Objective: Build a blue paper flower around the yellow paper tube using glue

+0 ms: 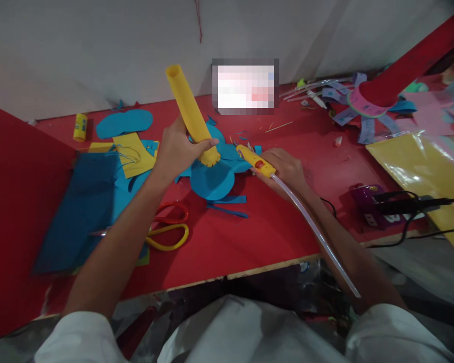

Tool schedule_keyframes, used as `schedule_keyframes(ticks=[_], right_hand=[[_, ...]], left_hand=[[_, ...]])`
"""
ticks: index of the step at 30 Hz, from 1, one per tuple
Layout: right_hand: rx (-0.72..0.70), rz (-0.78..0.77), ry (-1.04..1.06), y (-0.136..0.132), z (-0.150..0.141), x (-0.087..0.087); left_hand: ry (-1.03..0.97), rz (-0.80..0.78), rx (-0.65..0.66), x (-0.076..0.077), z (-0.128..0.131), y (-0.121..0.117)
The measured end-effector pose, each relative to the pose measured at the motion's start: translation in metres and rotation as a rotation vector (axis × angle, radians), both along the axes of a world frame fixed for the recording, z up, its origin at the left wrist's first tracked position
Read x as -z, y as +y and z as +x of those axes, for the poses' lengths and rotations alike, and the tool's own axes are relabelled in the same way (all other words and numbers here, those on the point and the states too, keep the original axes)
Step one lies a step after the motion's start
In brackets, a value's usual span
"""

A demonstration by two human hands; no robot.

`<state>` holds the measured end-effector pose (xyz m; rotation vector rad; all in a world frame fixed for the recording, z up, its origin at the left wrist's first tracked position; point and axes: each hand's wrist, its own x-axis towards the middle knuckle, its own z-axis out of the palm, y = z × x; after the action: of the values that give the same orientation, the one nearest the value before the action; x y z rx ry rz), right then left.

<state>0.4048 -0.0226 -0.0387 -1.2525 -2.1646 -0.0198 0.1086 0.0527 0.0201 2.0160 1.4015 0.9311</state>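
Note:
A rolled yellow paper tube point(189, 103) leans up and to the left, with my left hand point(179, 148) wrapped round its lower part. Its lower end is cut into small tabs and lies over a blue paper flower shape point(212, 182); whether the two touch I cannot tell. My right hand point(282, 169) is closed round a yellow glue gun point(255, 160), its nozzle pointing left towards the tube's foot. A long clear glue stick point(314, 232) sticks out of the gun's back, over my right forearm.
Scissors point(170, 237) with red and yellow handles lie left of centre. Blue paper strips point(227, 199) are in front of the flower. A yellow glue tube point(80, 127) stands far left. On the right are a purple box point(366, 201) with black cables and a yellow packet point(427, 171).

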Motion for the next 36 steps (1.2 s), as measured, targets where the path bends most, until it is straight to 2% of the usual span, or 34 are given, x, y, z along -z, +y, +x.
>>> schedule_keyframes(ticks=[3, 9, 15, 17, 22, 25, 30, 35, 36], right_hand=[[-0.006, 0.009, -0.004, 0.000, 0.001, 0.000], [-0.008, 0.024, 0.007, -0.002, -0.001, -0.001], [-0.009, -0.032, -0.029, -0.002, -0.003, -0.001], [-0.070, -0.060, -0.027, -0.003, -0.003, -0.001], [-0.323, -0.084, -0.053, -0.005, -0.006, -0.002], [-0.338, -0.085, -0.089, -0.006, -0.011, -0.001], [-0.327, -0.115, -0.095, -0.005, -0.016, 0.005], [-0.275, -0.122, -0.095, -0.004, -0.016, 0.007], [-0.268, -0.116, -0.094, -0.004, -0.016, 0.007]], left_hand=[[0.049, 0.110, -0.094, 0.006, 0.010, -0.008], [0.134, 0.144, -0.084, 0.022, 0.018, -0.012], [0.153, 0.146, -0.082, 0.023, 0.017, -0.011], [0.168, 0.133, -0.086, 0.023, 0.017, -0.011], [0.162, 0.123, -0.086, 0.025, 0.016, -0.009], [0.127, 0.153, -0.053, 0.026, 0.016, -0.009], [0.065, 0.315, -0.037, 0.021, 0.012, -0.025], [-0.151, 0.569, -0.236, 0.016, -0.008, -0.055], [-0.145, 0.588, -0.190, 0.017, -0.012, -0.062]])
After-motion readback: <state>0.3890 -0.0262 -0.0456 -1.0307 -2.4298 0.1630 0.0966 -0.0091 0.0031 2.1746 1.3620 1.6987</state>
